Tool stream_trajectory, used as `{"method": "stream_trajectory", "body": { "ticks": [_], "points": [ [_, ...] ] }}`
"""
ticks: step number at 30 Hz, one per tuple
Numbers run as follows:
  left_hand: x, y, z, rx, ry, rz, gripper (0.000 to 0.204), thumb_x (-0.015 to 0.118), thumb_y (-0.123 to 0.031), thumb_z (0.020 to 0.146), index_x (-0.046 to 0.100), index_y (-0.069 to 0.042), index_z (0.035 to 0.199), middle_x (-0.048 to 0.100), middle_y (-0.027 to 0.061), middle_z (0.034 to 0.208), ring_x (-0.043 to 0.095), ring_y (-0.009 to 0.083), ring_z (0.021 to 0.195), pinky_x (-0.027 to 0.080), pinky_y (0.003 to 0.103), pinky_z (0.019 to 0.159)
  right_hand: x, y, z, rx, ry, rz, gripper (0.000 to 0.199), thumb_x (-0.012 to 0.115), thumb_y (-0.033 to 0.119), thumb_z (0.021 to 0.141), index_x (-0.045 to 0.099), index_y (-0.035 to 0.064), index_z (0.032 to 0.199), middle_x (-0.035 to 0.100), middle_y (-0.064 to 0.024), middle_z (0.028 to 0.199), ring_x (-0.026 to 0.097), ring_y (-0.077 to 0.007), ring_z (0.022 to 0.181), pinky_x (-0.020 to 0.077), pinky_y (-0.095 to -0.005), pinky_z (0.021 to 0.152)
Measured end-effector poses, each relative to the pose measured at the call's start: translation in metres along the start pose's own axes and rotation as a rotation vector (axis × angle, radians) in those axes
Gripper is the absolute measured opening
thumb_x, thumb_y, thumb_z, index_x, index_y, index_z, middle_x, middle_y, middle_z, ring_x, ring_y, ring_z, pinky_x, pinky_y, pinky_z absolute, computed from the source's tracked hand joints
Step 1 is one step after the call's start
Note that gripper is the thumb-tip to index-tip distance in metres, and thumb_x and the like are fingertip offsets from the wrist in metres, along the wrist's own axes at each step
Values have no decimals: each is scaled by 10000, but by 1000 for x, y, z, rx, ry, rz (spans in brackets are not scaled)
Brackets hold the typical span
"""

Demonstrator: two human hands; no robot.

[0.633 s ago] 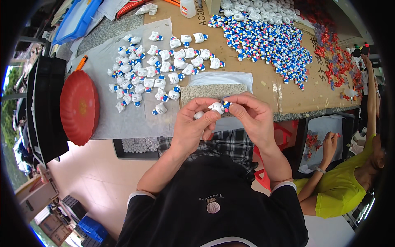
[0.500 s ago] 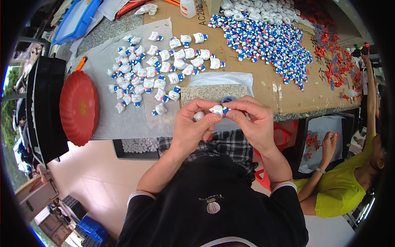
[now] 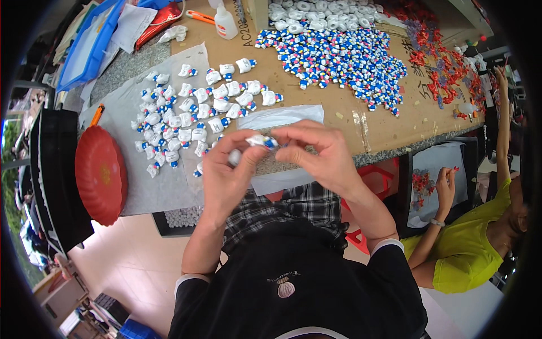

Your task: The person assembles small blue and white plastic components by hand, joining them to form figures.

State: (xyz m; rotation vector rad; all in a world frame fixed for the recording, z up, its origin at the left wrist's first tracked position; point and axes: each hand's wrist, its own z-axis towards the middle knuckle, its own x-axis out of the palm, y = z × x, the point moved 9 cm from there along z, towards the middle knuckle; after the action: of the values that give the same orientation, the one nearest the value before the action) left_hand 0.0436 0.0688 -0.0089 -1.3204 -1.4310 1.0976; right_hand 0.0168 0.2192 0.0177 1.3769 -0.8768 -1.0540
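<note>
Pinching a small white figure point(image 3: 261, 140) with blue and red bits, both hands meet just in front of the table's point(image 3: 389, 127) near edge. The left hand point(image 3: 226, 178) grips it from below with thumb and fingertips curled up around it; the right hand point(image 3: 322, 152) closes thumb and forefinger on its upper end from the other side. So the figure sits between the two sets of fingertips, held by both, above a clear plastic bag point(image 3: 282, 118) that lies on the table edge.

Beyond the hands, on the table, a grey sheet point(image 3: 124, 192) carries a loose cluster of the same white figures point(image 3: 192, 116), spread in rough rows. Farther back on the table's brown cardboard top lies a big heap of blue, red and white pieces point(image 3: 339, 56), with a pile of white rings point(image 3: 305, 11) behind it and red scraps point(image 3: 440, 62) to the heap's right. A glue bottle point(image 3: 224, 24) stands at the table's far side. A red round tray point(image 3: 100, 174) rests at the table's left end, beside stacked black trays point(image 3: 51, 169).

Right of the table sits another person in a yellow shirt point(image 3: 468, 248), one arm raised.
</note>
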Motion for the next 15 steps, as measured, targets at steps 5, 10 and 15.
{"method": "stream_trajectory", "body": {
  "ticks": [5,10,15],
  "points": [
    [-65,-26,23,297,-370,438,210,687,-112,798,634,-5,970,543,-26,674,449,35,595,361,182,524,-80,-19,30,-21,-362,-456,166,689,121,759,658,5,874,618,-76,778,572,-164,664,446,-281,581],
    [-86,-25,30,208,-479,638,257,677,-205,819,632,-17,990,484,-39,652,436,33,561,346,195,509,-88,-25,37,-62,-441,-963,248,687,206,753,595,31,903,597,-109,746,596,-266,730,467,-379,599],
    [-81,-21,17,194,-491,305,181,610,-163,867,597,-4,953,445,-35,589,379,22,485,285,183,428,-88,-24,31,-166,-480,-923,181,654,162,782,615,27,896,613,-104,783,595,-269,713,460,-377,589]
  ]
}}
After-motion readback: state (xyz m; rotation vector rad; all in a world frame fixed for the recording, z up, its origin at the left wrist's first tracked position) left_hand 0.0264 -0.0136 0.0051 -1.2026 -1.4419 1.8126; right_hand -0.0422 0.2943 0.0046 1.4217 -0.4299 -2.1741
